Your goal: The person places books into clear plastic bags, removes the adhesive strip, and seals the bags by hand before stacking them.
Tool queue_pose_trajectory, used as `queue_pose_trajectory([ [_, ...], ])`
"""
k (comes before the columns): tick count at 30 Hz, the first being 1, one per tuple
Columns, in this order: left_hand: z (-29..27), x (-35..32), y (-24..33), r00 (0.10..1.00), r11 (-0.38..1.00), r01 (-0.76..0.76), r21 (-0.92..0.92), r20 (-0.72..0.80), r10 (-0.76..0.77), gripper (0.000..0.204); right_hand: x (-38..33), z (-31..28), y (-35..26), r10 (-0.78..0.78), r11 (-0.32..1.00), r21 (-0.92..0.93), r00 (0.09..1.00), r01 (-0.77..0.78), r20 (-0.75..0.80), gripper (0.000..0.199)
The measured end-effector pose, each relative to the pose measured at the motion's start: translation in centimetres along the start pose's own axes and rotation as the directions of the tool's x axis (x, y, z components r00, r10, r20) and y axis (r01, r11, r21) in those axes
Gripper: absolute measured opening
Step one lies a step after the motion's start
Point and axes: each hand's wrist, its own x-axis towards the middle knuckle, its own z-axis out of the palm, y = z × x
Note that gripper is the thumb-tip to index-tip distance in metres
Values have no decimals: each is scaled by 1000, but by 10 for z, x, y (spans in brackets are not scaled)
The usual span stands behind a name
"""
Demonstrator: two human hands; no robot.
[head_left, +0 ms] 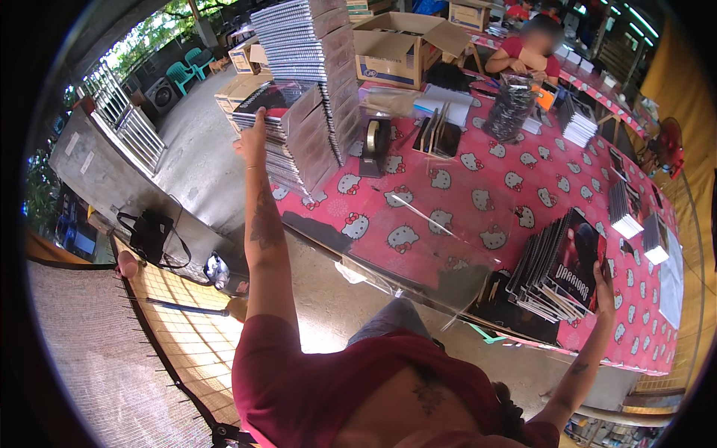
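Note:
My left hand [254, 140] reaches to a stack of spiral notebooks [293, 145] at the table's left edge. Its fingers are closed on the edge of the top notebook [278, 97], which has a dark cover with some red. Behind it rises a much taller pile of spiral notebooks [299, 45]. At the right, my right hand [603, 287] lies with its fingers stretched out against the outer cover of a leaning row of black notebooks [556, 261]. Those notebooks stand fanned and tilted near the table's front edge.
The pink patterned tablecloth [403, 201] carries a tape dispenser [373, 145], a clear plastic sheet, a bag of black items [509, 108] and more notebook stacks [579, 123]. Cardboard boxes [388, 56] stand behind. Another person [530, 52] sits across the table. A red fan [667, 145] stands far right.

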Motion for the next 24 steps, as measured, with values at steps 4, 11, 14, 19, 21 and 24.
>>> queue_pose_trajectory([
  [4, 0, 9, -7, 999, 993, 18, -116, 36, -14, 110, 4, -4, 0, 78, 993, 83, 997, -79, 18, 74],
  [11, 11, -245, 98, 820, 593, -493, -637, -112, 561, 34, -2, -23, -3, 191, 981, -38, 981, -190, 38, 69],
  [14, 13, -443, 120, 143, 625, 187, -758, 650, 746, 40, 22, -18, -7, 243, 959, 96, 949, -266, 203, 64],
  [19, 32, -597, 160, -279, 688, 279, -669, 630, 725, 49, 27, -23, -9, 273, 885, 325, 937, -334, 220, 61],
  [21, 32, -611, 164, -208, 670, 294, -682, 638, 741, 41, 29, -28, -17, 298, 883, 327, 940, -337, 163, 61],
  [24, 28, -617, 165, -172, 700, 360, -616, 694, 699, 35, 23, -16, -34, 385, 888, 190, 903, -418, 190, 61],
])
